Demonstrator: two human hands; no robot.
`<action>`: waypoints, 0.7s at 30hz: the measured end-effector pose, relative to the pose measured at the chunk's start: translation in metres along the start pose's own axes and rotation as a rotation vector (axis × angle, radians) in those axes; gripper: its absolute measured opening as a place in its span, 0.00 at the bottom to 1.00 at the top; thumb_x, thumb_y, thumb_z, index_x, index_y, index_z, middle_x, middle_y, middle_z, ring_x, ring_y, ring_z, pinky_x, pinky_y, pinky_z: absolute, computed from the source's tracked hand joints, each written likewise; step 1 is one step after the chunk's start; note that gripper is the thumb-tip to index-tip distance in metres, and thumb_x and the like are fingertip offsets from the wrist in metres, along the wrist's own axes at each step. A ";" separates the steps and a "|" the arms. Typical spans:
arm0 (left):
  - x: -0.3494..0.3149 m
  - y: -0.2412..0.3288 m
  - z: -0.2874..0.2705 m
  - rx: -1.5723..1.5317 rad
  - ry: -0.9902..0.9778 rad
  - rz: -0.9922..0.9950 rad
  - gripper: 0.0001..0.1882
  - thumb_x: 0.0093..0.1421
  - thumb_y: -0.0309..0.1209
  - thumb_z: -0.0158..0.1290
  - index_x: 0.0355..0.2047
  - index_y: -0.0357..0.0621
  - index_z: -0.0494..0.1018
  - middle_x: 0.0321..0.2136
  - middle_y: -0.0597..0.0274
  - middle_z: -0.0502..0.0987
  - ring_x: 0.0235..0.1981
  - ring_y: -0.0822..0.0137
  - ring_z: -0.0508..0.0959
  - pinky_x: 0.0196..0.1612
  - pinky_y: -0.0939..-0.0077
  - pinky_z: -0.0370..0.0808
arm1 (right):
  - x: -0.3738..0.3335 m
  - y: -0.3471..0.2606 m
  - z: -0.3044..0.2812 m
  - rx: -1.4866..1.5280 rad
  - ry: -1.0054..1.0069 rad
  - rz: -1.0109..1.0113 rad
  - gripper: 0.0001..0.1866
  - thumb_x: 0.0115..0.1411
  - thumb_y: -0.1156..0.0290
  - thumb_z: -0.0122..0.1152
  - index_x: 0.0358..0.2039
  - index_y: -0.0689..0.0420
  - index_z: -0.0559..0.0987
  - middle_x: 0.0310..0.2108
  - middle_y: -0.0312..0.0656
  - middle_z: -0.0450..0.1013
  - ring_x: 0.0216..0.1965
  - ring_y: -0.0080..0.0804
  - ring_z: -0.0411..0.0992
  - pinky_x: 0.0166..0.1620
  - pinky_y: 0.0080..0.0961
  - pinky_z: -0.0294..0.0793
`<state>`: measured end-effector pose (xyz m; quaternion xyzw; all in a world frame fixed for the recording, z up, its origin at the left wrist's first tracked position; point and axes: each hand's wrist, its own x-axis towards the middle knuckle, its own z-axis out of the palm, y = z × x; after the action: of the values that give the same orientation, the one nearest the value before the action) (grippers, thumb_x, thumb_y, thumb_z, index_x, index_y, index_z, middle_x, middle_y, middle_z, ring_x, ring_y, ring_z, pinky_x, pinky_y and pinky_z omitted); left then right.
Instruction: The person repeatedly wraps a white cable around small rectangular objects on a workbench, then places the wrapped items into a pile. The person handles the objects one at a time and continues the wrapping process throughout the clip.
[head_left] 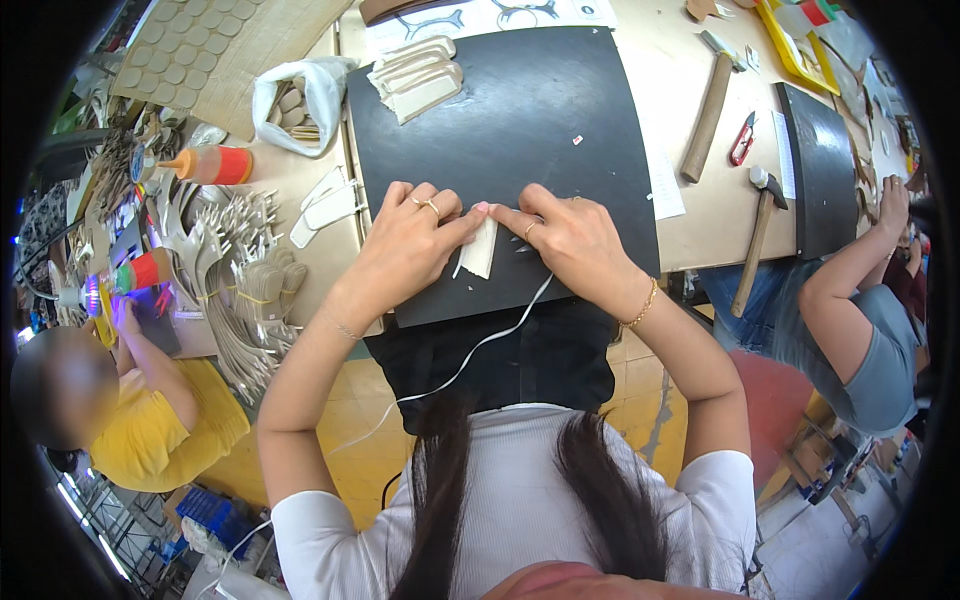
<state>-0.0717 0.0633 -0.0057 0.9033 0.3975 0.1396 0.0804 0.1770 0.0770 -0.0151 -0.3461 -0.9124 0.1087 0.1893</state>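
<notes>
A small cream-coloured flat piece (480, 252), perhaps leather or fabric, lies near the front of a black board (500, 110). At its far end my left hand (415, 238) presses down with the index fingertip, its other fingers curled. My right hand (570, 238) meets it there, fingers bent, the index tip on the same end. The two fingertips nearly touch, and they cover the top of the piece. Farther off on the board rests a stack of similar cream pieces (418, 78).
To the left are cut white shapes (328, 206), a plastic bag of round pieces (300, 108), a glue bottle (210, 165) and bundled strips (225, 270). Hammers (708, 118) and red snips (742, 140) lie right. A white cord (470, 355) crosses my lap. People sit on both sides.
</notes>
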 end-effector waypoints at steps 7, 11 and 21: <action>-0.012 0.024 0.024 0.023 0.231 -0.104 0.20 0.52 0.35 0.70 0.44 0.45 0.81 0.40 0.65 0.76 0.44 0.62 0.76 0.47 0.61 0.68 | 0.006 -0.017 -0.005 0.280 0.058 0.443 0.18 0.59 0.75 0.67 0.50 0.54 0.84 0.33 0.41 0.76 0.29 0.36 0.78 0.34 0.29 0.78; -0.012 0.030 0.031 -0.021 0.284 -0.104 0.17 0.56 0.36 0.66 0.42 0.39 0.79 0.44 0.60 0.77 0.47 0.60 0.76 0.51 0.60 0.69 | 0.007 -0.026 -0.012 0.478 0.009 0.642 0.15 0.61 0.71 0.69 0.49 0.58 0.85 0.33 0.44 0.78 0.31 0.39 0.78 0.37 0.32 0.77; -0.012 0.032 0.032 -0.041 0.251 -0.120 0.21 0.57 0.35 0.65 0.48 0.38 0.78 0.45 0.59 0.76 0.48 0.59 0.76 0.52 0.59 0.69 | 0.012 -0.029 -0.009 0.471 0.033 0.688 0.11 0.61 0.70 0.68 0.44 0.59 0.87 0.34 0.47 0.79 0.33 0.46 0.80 0.40 0.35 0.78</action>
<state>-0.0474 0.0319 -0.0300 0.8515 0.4549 0.2544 0.0568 0.1548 0.0641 0.0057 -0.5796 -0.6906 0.3659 0.2306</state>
